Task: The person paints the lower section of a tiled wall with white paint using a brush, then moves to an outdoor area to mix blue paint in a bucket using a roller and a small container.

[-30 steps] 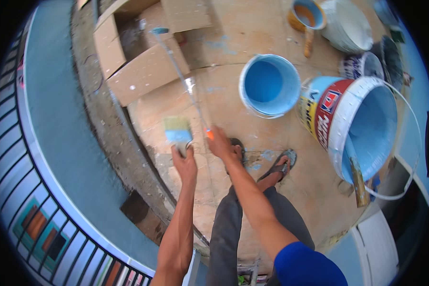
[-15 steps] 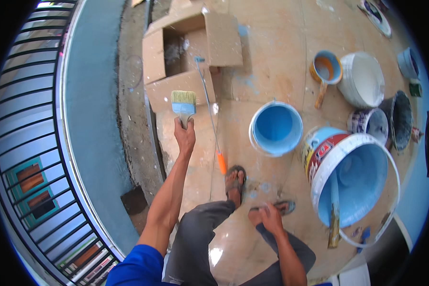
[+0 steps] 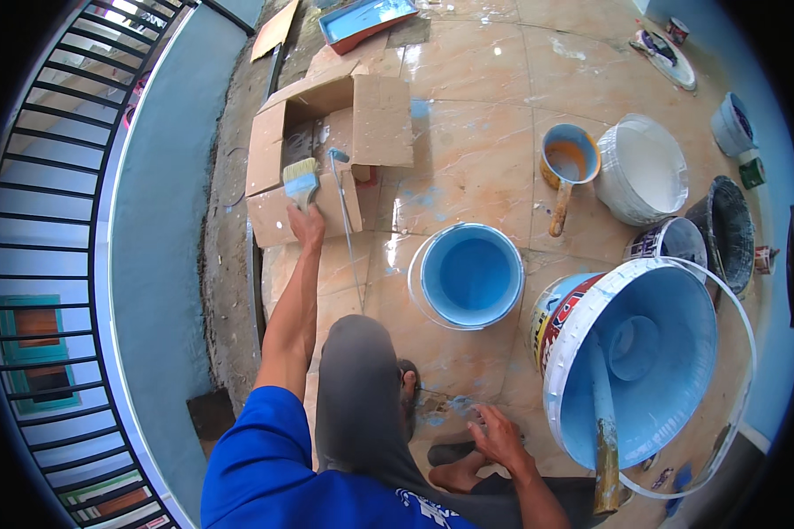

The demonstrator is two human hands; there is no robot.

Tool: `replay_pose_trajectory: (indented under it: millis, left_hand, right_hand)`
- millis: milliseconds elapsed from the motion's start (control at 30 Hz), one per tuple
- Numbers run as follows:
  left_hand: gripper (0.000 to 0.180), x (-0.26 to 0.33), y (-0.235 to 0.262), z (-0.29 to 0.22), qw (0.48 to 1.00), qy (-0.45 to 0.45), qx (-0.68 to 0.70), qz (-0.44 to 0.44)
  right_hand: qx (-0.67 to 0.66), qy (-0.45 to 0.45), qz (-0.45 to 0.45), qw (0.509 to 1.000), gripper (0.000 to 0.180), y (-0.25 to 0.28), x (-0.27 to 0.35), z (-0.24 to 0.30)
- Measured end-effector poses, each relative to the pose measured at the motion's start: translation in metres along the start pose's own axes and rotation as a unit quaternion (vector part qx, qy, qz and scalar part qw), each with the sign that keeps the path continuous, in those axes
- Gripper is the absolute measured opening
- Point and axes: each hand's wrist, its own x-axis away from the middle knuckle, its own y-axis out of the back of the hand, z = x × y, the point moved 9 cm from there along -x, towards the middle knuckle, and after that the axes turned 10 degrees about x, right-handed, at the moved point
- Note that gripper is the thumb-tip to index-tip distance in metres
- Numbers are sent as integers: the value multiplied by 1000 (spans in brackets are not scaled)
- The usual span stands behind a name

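In my left hand [image 3: 307, 226] is a wide paintbrush [image 3: 301, 184], its pale bristles pointing away from me and its ferrule smeared light blue. The brush is held over the flap of an open cardboard box [image 3: 382, 123]. Beside it, a small paint roller [image 3: 342, 189] with a thin rod leans on the box; my knee hides its handle. My right hand [image 3: 500, 436] is open and holds nothing, low over my foot. Between the hands and farther out stands a white bucket [image 3: 472, 275] of blue paint.
At the right, a large tipped bucket [image 3: 670, 353] has a stick [image 3: 606, 423] in it. Behind it are a white paint pail [image 3: 644, 167], an orange dipper [image 3: 571, 167] and a black bucket [image 3: 728, 229]. A blue paint tray [image 3: 366, 22] lies far off. A low wall and railing [image 3: 40, 220] run along the left.
My left hand has moved the brush left, in front of the box. My right hand has come lower and its fingers have spread. The view has shifted, bringing the paint tray in.
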Motion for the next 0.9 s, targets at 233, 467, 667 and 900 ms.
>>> replay_pose_trajectory:
  millis: [233, 467, 667, 900]
  left_hand:
    - [68, -32, 9, 44, 990, -51, -127, 22]
    - [64, -17, -9, 41, 995, -14, -33, 96]
    - [55, 50, 38, -131, 986, -132, 95, 24]
    - [50, 311, 111, -418, 706, -383, 371, 466]
  right_hand:
    - [66, 34, 28, 997, 42, 26, -2, 26]
    - [-36, 83, 9, 996, 32, 61, 35, 86]
    - [-84, 191, -384, 900, 23, 232, 177, 141]
    - [152, 2, -564, 812, 23, 271, 258, 124]
